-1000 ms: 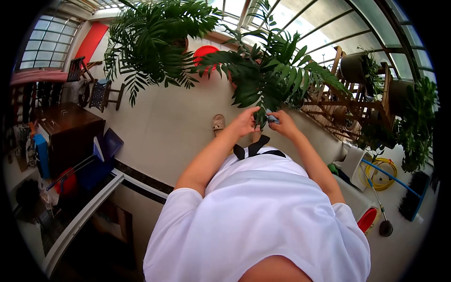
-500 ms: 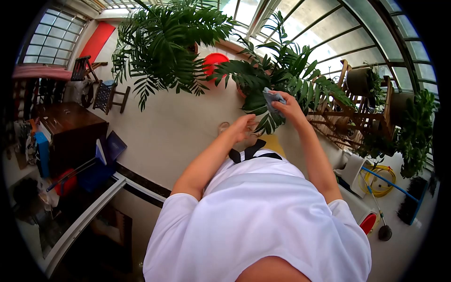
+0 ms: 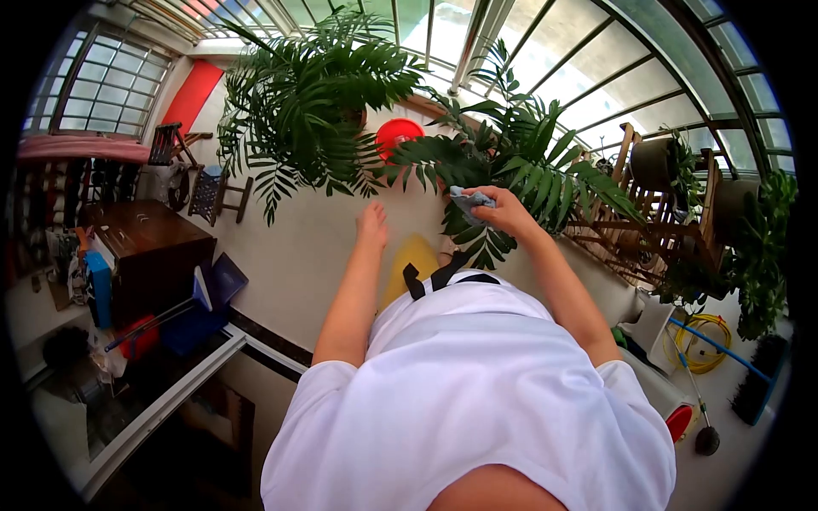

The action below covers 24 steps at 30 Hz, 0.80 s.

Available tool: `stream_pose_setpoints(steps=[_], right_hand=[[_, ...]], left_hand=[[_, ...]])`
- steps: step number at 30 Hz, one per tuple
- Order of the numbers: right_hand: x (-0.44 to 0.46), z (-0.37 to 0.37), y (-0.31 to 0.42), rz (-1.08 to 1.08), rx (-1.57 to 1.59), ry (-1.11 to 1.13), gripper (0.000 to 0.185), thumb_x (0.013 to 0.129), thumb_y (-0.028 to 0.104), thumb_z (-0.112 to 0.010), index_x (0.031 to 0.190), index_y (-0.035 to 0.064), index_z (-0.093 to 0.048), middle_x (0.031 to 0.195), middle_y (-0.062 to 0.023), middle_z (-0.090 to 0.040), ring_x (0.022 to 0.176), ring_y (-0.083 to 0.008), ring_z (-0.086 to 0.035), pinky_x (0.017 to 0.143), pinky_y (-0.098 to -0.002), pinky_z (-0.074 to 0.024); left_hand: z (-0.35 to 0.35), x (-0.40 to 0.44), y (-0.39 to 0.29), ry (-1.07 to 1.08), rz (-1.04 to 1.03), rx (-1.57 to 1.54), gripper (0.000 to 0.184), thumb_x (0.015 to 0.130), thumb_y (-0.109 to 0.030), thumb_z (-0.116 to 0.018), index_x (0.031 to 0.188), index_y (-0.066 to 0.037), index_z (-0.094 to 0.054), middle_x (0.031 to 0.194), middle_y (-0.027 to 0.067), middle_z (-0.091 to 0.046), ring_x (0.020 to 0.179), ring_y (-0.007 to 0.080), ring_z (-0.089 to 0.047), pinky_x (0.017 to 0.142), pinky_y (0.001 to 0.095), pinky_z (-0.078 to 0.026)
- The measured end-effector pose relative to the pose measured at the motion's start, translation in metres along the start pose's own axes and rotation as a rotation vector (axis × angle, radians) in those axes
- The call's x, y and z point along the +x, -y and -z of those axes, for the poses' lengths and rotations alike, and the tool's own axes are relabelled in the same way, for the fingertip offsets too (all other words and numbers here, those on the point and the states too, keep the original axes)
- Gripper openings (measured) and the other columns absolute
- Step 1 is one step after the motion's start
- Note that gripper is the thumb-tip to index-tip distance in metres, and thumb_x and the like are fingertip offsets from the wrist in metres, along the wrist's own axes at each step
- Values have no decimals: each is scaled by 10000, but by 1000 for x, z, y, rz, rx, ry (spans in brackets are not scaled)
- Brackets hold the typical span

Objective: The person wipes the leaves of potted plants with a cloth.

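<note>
My right hand (image 3: pixel 504 211) is closed on a crumpled blue-grey cloth (image 3: pixel 471 204), which lies against the leaves of the right potted plant (image 3: pixel 537 175). Apart from the leaves, my left hand (image 3: pixel 372 225) hangs over the floor, just below the fronds of the left plant (image 3: pixel 319 102). Its fingers point forward and look close together; whether they are curled or hold anything is too small to tell.
A red basin (image 3: pixel 399 134) stands on the floor between the plants. Wooden racks with pots (image 3: pixel 652 164) are at the right, near a yellow hose (image 3: pixel 705 345) and a broom (image 3: pixel 758 379). A brown cabinet (image 3: pixel 158 238) and folding stool (image 3: pixel 206 194) stand left.
My left hand has moved away from the leaves, to the left. My right hand first rose with the cloth, then shifted slightly left and down over the leaves. The view has shifted.
</note>
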State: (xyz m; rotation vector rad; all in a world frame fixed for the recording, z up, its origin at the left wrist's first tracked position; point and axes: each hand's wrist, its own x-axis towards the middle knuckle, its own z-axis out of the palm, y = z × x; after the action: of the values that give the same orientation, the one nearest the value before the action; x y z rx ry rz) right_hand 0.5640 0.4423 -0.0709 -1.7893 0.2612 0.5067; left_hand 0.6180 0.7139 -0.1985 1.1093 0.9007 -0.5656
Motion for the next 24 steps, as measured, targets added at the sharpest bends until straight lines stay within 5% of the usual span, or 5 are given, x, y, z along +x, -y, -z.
stream_pose_setpoints(steps=[10,16,18,24], right_hand=[[24,5,-7,-96,-27,-122,418,705,111,-613,1123,91,-615,1015,-107,-592,899,-196,-584,822,-294,-448],[62,-16,33,-131,-30,-277,410,717,133,-596,1126,105,-611,1030,-116,-577,939,-225,-576,819,-310,-454],[86,-27,33,-90,-88,-305,412,714,157,-601,1123,113,-613,1037,-136,-579,944,-259,-579,816,-326,-456],[143,-59,35,-247,-302,-380,420,732,200,-579,1145,129,-601,1024,-147,-559,924,-306,-570,804,-364,-454]], left_hand=[[-8,96,-72,104,-111,306,569,905,-373,-472,1310,17,-386,1368,167,-392,1292,281,-321,1074,443,-173],[-26,144,-72,9,401,411,765,860,-613,-391,1296,16,-406,1320,175,-445,1250,296,-372,1042,477,-226],[-27,147,-60,247,287,382,786,840,-658,-375,1265,-1,-437,1271,162,-488,1223,294,-398,1026,472,-257],[-52,108,-95,626,486,127,642,875,-584,-403,1180,-25,-485,1204,148,-519,1130,295,-482,970,442,-366]])
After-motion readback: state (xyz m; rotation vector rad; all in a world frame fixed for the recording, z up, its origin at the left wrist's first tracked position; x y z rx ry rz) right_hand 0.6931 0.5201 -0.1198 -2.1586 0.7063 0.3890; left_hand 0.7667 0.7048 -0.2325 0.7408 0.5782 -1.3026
